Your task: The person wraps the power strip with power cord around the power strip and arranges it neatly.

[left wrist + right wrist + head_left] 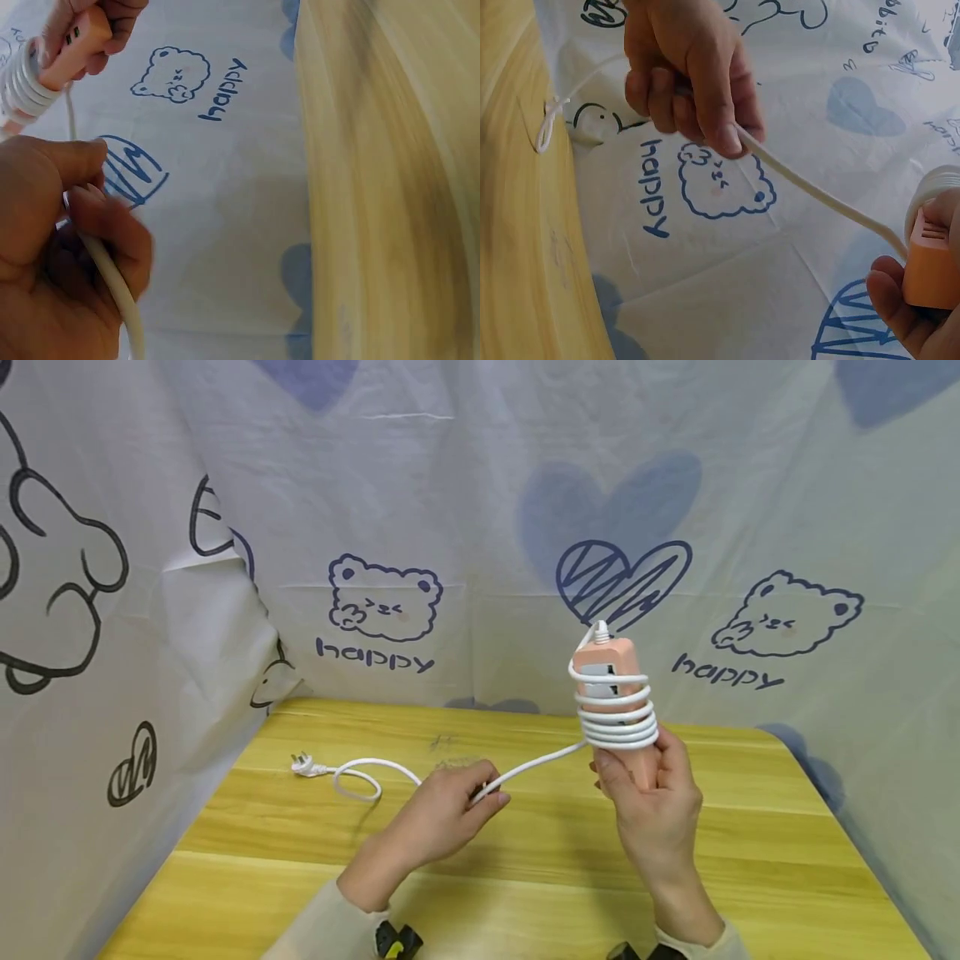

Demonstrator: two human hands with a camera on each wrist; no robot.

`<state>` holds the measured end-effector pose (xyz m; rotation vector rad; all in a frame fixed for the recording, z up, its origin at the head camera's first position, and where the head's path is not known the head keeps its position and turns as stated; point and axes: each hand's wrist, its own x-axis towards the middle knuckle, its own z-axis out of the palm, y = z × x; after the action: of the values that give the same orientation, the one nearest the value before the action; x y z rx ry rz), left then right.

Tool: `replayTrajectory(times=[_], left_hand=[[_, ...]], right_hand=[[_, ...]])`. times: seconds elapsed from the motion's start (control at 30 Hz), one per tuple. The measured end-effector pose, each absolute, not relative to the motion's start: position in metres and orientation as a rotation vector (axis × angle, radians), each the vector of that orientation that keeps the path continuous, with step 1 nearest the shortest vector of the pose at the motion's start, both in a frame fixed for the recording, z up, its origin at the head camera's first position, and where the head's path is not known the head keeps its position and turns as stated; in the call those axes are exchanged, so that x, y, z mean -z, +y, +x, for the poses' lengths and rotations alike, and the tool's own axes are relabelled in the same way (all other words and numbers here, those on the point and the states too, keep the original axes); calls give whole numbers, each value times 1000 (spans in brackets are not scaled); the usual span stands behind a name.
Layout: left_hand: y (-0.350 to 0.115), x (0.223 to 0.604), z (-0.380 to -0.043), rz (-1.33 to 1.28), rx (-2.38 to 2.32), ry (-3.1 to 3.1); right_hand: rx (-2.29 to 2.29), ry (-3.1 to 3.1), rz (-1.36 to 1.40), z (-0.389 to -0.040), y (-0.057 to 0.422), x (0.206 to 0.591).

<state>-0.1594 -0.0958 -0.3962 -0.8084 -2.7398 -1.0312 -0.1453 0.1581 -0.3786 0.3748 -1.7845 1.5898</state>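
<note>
My right hand (660,814) grips the lower end of a pink power strip (611,653), held upright above the table. Several turns of its white cord (617,729) wrap around the strip's middle and upper part. From the lowest turn the cord runs left, fairly straight, to my left hand (450,810), which pinches it between thumb and curled fingers. Past that hand the cord loops on toward a white plug (306,766) with bare metal prongs at the table's left. USB ports show on the strip's end (94,28) in the left wrist view.
A wood-grain table (525,893) spreads beneath both hands. Behind it and along the left hangs a pale cloth (487,527) printed with bears, hearts and "happy". Dark wrist devices (397,941) sit at the sleeves.
</note>
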Motion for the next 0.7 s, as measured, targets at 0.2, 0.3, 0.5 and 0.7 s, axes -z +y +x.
replayTrajectory(times=[0.2,0.3,0.5,0.7], left_hand=[[-103,393,-154,-868,829,-2562],[-108,392,-152,-833,1020,-2441],[-117,393,-155,-739,958,-2147],[-123,385,-152,-774,799,-2096]], right_hand=[[-1463,-1758,191,-152,173,377],[-1495,-1767,137,-154,178,375],[-1400,-1919,65,-154,177,375],[-1302,-2141,-14,-154,177,373]])
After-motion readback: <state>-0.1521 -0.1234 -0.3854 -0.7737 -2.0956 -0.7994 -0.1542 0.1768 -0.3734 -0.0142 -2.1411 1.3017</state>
